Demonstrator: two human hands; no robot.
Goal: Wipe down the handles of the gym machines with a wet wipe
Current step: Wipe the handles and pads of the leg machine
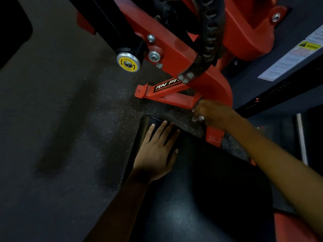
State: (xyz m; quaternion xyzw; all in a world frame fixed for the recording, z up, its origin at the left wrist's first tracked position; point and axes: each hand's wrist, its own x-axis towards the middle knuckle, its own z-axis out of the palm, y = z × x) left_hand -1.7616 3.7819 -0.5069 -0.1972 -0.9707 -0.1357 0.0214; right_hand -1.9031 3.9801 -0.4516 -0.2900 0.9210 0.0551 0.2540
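We have only one view, from a wide-angle camera worn on the head. It looks steeply down and forward, past both forearms to the floor (61, 119). It sits close: the left hand (157, 151) and right hand (209, 114) fill the lower middle, and the red frame (174, 55) looms overhead at the top. The edges bend with the wide lens. The light is dim, so the dark pad (201, 172) below us is perhaps a seat.
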